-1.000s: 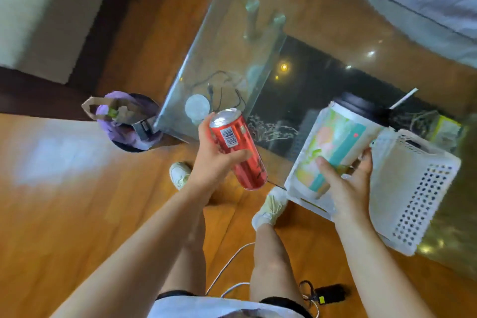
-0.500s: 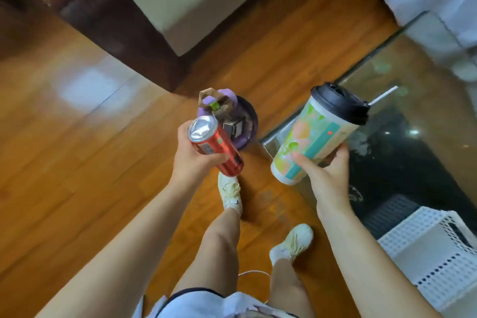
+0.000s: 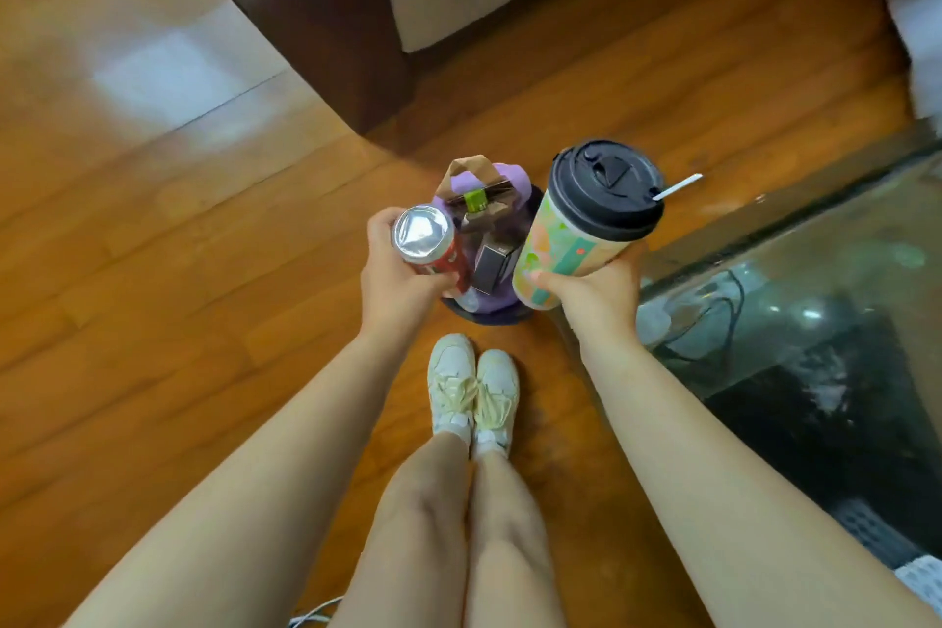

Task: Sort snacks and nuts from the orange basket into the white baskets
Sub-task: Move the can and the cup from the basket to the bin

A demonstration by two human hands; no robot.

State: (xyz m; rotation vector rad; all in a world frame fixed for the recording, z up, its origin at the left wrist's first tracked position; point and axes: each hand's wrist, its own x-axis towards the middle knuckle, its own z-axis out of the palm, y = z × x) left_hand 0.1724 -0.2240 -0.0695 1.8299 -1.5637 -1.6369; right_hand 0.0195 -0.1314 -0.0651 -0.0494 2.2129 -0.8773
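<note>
Floorboards [image 3: 153, 270] of glossy orange-brown wood fill the left side, catching a pale patch of reflected light. We look straight down at a person's two bare arms, legs and a pair of cream lace-up sneakers [image 3: 474, 388] set close together.

Moving rightward, the left hand [image 3: 402, 281] comes first. Its grip is wrapped around a red drink can [image 3: 430, 240], a smooth metal cylinder whose shiny silver top faces us.

Just beyond the can, between the two hands and on the floor in front of the sneakers, sits a small round bin [image 3: 489, 311] with a dark rim and a purple liner. It holds a crumpled brown paper bag [image 3: 471, 179] with a looped handle, a small green item and a dark boxy object; we cannot tell what those are.

Next, the right hand [image 3: 596, 296] has its grip curled around the lower part of a tall paper cup [image 3: 555, 250] printed in pastel green, orange and teal. A black plastic lid [image 3: 604, 186] caps it, and a white straw [image 3: 678, 186] pokes out to the right.

Behind the bin stands a dark brown sofa base [image 3: 316, 15] with a beige woven cushion above it.

Far right, we see the corner of a glass table [image 3: 815, 230], with dark cables showing through it. At the lower right edge, a sliver of perforated white plastic, possibly a white basket [image 3: 922, 581], shows.
</note>
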